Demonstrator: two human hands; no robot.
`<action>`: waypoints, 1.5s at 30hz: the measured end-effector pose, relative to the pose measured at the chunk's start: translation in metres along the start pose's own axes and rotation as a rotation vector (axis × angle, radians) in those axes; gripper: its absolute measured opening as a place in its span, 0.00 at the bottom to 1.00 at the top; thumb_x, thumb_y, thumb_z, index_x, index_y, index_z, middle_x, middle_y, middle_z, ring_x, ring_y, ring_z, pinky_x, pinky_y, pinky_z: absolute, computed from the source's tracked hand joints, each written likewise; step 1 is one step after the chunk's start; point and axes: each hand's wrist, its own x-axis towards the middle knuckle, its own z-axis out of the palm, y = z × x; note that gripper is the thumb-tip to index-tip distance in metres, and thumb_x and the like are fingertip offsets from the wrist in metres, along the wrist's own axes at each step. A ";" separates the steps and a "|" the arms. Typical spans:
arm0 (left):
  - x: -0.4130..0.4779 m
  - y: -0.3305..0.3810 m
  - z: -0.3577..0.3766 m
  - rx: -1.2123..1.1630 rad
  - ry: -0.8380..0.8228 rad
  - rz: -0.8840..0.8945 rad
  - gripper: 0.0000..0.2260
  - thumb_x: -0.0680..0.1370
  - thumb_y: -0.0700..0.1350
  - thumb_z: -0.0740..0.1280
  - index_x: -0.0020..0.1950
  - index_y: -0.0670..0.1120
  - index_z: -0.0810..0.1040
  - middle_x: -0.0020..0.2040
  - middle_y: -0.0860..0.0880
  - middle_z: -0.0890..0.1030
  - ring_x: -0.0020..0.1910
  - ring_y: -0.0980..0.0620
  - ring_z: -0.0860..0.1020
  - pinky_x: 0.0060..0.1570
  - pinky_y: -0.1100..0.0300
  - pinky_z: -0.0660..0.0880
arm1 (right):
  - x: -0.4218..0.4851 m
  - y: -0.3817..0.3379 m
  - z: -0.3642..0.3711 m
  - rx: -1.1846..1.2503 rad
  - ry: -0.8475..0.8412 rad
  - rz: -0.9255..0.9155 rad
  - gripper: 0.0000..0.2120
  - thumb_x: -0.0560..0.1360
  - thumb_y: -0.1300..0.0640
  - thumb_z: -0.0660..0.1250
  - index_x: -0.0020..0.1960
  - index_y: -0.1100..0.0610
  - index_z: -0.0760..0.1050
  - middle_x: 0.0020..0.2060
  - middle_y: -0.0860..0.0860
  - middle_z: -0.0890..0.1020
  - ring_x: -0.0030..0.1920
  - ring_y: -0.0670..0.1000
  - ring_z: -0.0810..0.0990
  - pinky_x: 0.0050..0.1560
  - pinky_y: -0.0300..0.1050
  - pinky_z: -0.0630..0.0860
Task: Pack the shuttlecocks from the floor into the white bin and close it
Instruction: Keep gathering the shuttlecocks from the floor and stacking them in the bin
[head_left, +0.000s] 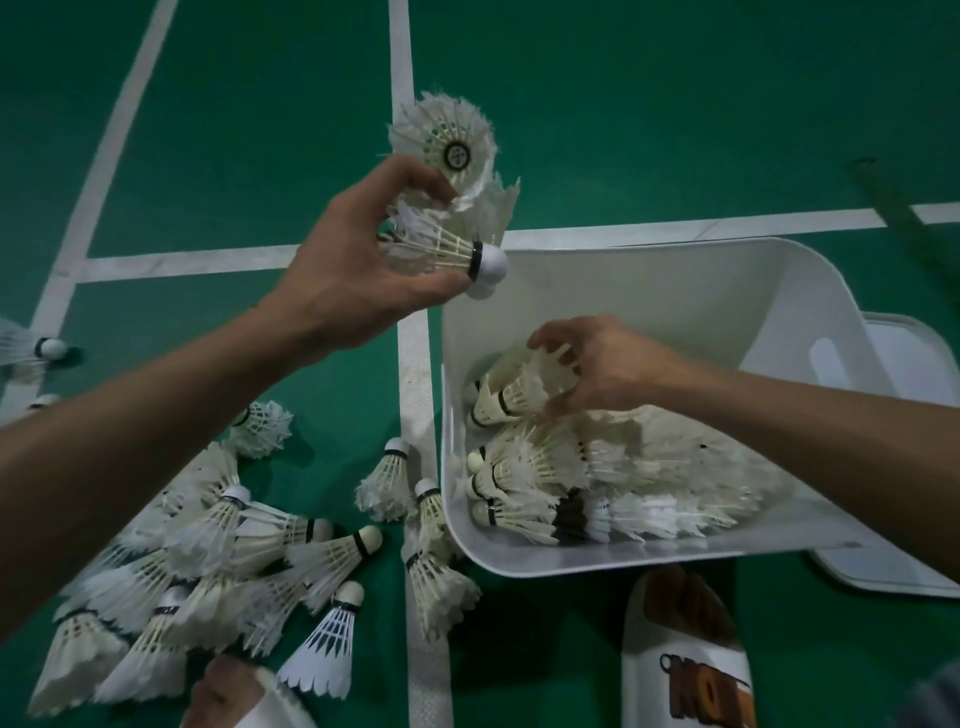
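The white bin (675, 291) stands open and tilted, holding a heap of binned shuttlecocks (545, 483) lying on their sides (cork tips mostly toward its left wall), a few gripped by the right hand (597, 364). A floor pile (218, 561) lies just left of it; the left hand (363, 260) holds a raised bunch (441, 244) over its far-left corner.

The left hand (358, 254) is raised on an outstretched bare arm, fingers and thumb curled round a bunch of shuttlecocks (447, 234). The right hand (602, 364) reaches in lower, palm down, fingers gripping a second bunch (511, 389).
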 end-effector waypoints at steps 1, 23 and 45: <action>0.001 0.000 0.001 0.004 -0.004 0.002 0.21 0.68 0.40 0.76 0.57 0.47 0.72 0.53 0.49 0.76 0.40 0.58 0.78 0.38 0.68 0.76 | -0.001 0.003 -0.001 0.034 0.005 0.002 0.37 0.63 0.52 0.80 0.68 0.51 0.70 0.60 0.51 0.78 0.55 0.50 0.79 0.55 0.42 0.77; -0.004 0.015 0.019 -0.002 -0.179 -0.041 0.20 0.67 0.43 0.76 0.55 0.52 0.73 0.53 0.58 0.75 0.41 0.58 0.79 0.42 0.60 0.79 | -0.018 0.017 -0.010 0.221 0.104 -0.004 0.34 0.61 0.50 0.81 0.64 0.47 0.72 0.60 0.47 0.77 0.49 0.45 0.79 0.49 0.40 0.76; -0.009 0.009 0.015 -0.013 -0.229 -0.101 0.21 0.66 0.44 0.77 0.54 0.54 0.73 0.50 0.53 0.77 0.36 0.59 0.80 0.34 0.65 0.76 | -0.029 0.001 -0.034 1.028 0.193 -0.026 0.18 0.70 0.66 0.71 0.58 0.57 0.73 0.51 0.56 0.82 0.51 0.54 0.83 0.51 0.50 0.81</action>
